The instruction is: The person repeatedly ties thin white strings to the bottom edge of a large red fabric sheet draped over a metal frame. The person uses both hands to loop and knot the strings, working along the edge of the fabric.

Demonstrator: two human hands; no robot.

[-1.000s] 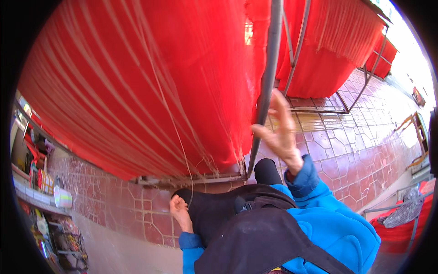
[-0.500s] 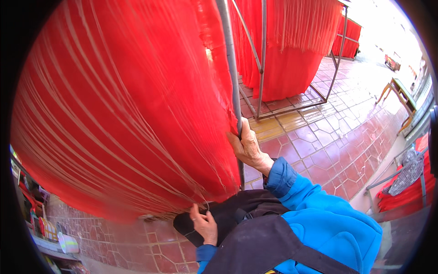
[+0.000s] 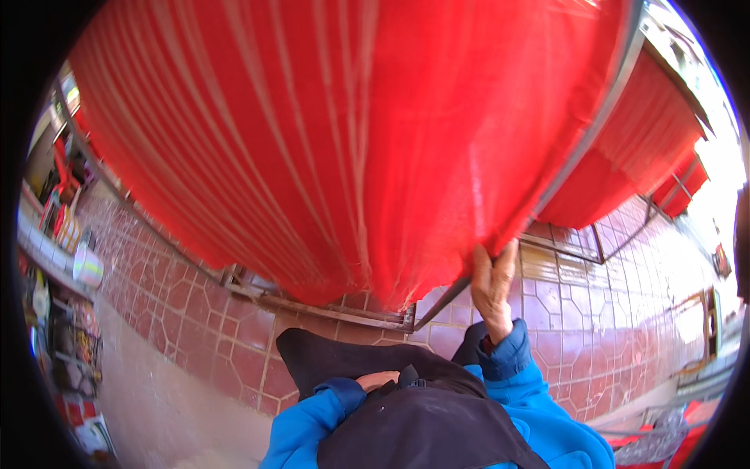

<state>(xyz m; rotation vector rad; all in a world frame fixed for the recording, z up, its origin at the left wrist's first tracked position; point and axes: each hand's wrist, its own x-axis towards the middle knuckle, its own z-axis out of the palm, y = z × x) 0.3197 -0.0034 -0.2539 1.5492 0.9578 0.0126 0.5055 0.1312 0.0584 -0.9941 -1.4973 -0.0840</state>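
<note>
A wide red cloth (image 3: 437, 156) with pale loose threads hanging down it fills the upper view, stretched along a grey metal post (image 3: 582, 152) at its right edge. My right hand (image 3: 494, 291) grips the lower part of that post, thumb and fingers on either side, beside the cloth's edge. Low in front of my body, my left hand (image 3: 378, 381) rests at the dark apron (image 3: 414, 430). Only the back of it shows, and its fingers are hidden.
Below the cloth runs the rack's metal base bar (image 3: 336, 314), close to my feet. Another rack with red cloth (image 3: 637, 141) stands to the right. Shelves with mixed goods (image 3: 55, 266) line the left, and a wooden stand (image 3: 707, 324) is at the far right.
My view has turned leftward to face the cloth more squarely. My left hand has left the threads at the lower cloth edge and drawn back to the apron. The right hand stays at the post.
</note>
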